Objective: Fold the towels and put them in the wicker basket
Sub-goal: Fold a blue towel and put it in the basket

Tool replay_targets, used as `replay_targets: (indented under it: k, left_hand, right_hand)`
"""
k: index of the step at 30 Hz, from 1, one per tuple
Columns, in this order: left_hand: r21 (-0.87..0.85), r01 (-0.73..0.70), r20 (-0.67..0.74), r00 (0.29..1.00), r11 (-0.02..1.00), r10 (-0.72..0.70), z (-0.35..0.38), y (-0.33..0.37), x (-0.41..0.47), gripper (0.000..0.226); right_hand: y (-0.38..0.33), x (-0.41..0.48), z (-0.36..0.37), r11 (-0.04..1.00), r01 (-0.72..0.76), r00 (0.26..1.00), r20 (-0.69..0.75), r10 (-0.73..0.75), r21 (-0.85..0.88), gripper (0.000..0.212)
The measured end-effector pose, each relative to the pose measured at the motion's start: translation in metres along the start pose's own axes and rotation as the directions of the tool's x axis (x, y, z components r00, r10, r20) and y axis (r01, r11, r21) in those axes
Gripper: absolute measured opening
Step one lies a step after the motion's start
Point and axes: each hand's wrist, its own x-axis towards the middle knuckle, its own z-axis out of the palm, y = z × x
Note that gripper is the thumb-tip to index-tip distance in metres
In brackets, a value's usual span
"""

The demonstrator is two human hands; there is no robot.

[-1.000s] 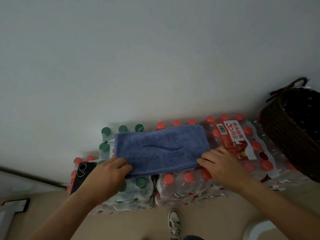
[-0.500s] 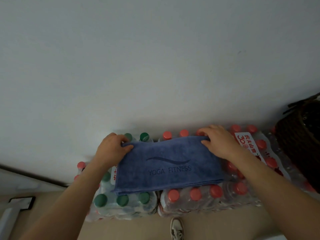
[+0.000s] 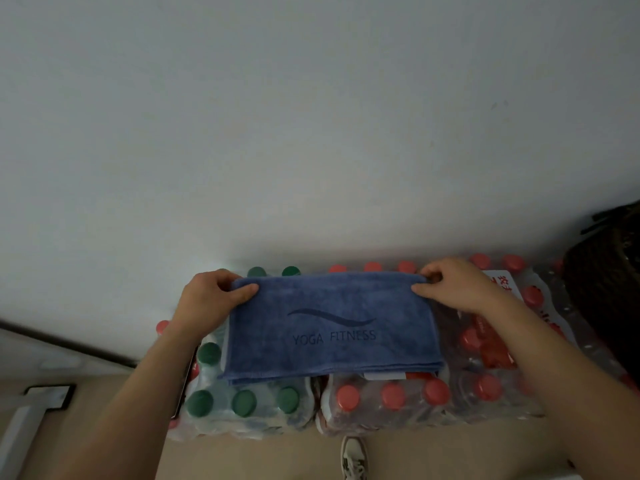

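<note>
A blue towel (image 3: 329, 327) printed "YOGA FITNESS" lies folded in layers on top of shrink-wrapped bottle packs. My left hand (image 3: 211, 296) pinches its far left corner between thumb and fingers. My right hand (image 3: 457, 285) pinches the far right corner the same way. The far edge is slightly raised between both hands. The dark wicker basket (image 3: 609, 271) stands at the right edge of the view, only partly visible, beyond my right arm.
Packs of green-capped bottles (image 3: 242, 403) and red-capped bottles (image 3: 391, 396) form the work surface against a white wall (image 3: 311, 133). A shoe (image 3: 354, 459) shows on the beige floor below. A dark-framed object (image 3: 48, 396) lies at lower left.
Both hands moved from the towel's near corners to its far corners and closed on them. The view shifted left, so less of the basket shows.
</note>
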Motion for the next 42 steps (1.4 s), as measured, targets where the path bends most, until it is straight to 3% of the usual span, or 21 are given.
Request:
replay_targets:
  k: [4, 6, 8, 10, 12, 15, 17, 18, 20, 22, 24, 27, 30, 32, 35, 37, 42]
  left_hand:
    - [0.092, -0.058, 0.058, 0.997, 0.994, 0.053, -0.001, 0.006, -0.004, 0.01]
    - [0.047, -0.126, 0.021, 0.992, 0.991, 0.125, -0.004, 0.014, -0.01, 0.012]
    - [-0.009, -0.251, 0.0, 0.968, 0.968, 0.251, -0.01, 0.03, -0.018, 0.016]
    - [0.003, -0.38, 0.025, 0.925, 0.925, 0.38, -0.014, 0.052, -0.027, 0.017]
    - [0.006, -0.473, 0.053, 0.88, 0.881, 0.472, -0.015, 0.073, -0.037, 0.023]
    - [-0.074, -0.456, 0.016, 0.889, 0.887, 0.458, -0.016, 0.078, -0.048, 0.032]
    - [-0.105, -0.36, 0.084, 0.925, 0.927, 0.369, -0.018, 0.06, -0.053, 0.043]
    - [-0.035, -0.345, 0.155, 0.925, 0.938, 0.346, -0.019, 0.048, -0.055, 0.044]
    - [0.074, -0.355, 0.211, 0.919, 0.932, 0.334, -0.02, 0.032, -0.059, 0.025]
    - [-0.022, -0.35, 0.135, 0.927, 0.936, 0.35, -0.023, 0.041, -0.059, 0.006]
    - [-0.105, -0.398, -0.023, 0.917, 0.911, 0.398, -0.028, 0.071, -0.054, 0.012]
    - [-0.15, -0.527, -0.193, 0.845, 0.836, 0.498, -0.037, 0.137, -0.048, 0.021]
    - [-0.203, -0.689, -0.312, 0.719, 0.695, 0.621, -0.051, 0.188, -0.062, 0.034]
    - [-0.186, -0.797, -0.381, 0.598, 0.575, 0.705, -0.06, 0.205, -0.081, 0.037]
    - [-0.11, -0.889, -0.337, 0.454, 0.445, 0.825, -0.057, 0.185, -0.108, 0.036]
    - [-0.037, -0.907, -0.254, 0.414, 0.419, 0.874, -0.037, 0.145, -0.117, 0.033]
    - [0.01, -0.801, -0.037, 0.598, 0.599, 0.801, 0.049, 0.018, -0.135, 0.032]
  right_hand:
    - [-0.005, -0.004, -0.004, 0.991, -0.031, 0.999, -0.02, 0.034, 0.127, 0.009]
    - [-0.015, -0.009, -0.007, 1.0, -0.004, 1.0, -0.024, 0.004, -0.024, 0.016]
    - [-0.042, -0.014, -0.008, 0.968, 0.126, 0.99, -0.035, -0.137, -0.218, 0.037]
    - [-0.09, -0.02, -0.005, 0.925, 0.334, 0.942, 0.034, -0.334, -0.182, 0.064]
    - [-0.143, -0.025, 0.002, 0.872, 0.485, 0.873, 0.098, -0.478, -0.065, 0.075]
    - [-0.187, -0.023, 0.005, 0.837, 0.539, 0.838, 0.045, -0.544, 0.093, 0.05]
    - [-0.188, -0.025, -0.002, 0.829, 0.556, 0.83, -0.001, -0.557, 0.066, 0.027]
    - [-0.184, -0.027, -0.008, 0.831, 0.555, 0.831, -0.006, -0.556, 0.036, 0.017]
    - [-0.171, -0.031, -0.021, 0.848, 0.53, 0.848, -0.012, -0.53, 0.004, 0.007]
    - [-0.156, -0.034, -0.039, 0.866, 0.499, 0.866, -0.06, -0.497, 0.032, 0.007]
    - [-0.143, -0.034, -0.06, 0.883, 0.465, 0.875, -0.182, -0.448, 0.066, 0.006]
    - [-0.132, -0.044, -0.095, 0.87, 0.472, 0.811, -0.456, -0.366, 0.142, 0.01]
    - [-0.132, -0.077, -0.128, 0.808, 0.577, 0.632, -0.691, -0.35, 0.119, 0.012]
    - [-0.131, -0.108, -0.139, 0.765, 0.642, 0.515, -0.769, -0.38, 0.052, 0.013]
    - [-0.112, -0.149, -0.116, 0.755, 0.646, 0.407, -0.787, -0.463, -0.11, 0.024]
    - [-0.088, -0.163, -0.072, 0.763, 0.622, 0.417, -0.75, -0.513, -0.176, 0.027]
    - [-0.023, -0.18, 0.075, 0.834, 0.538, 0.679, -0.522, -0.515, -0.123, 0.037]
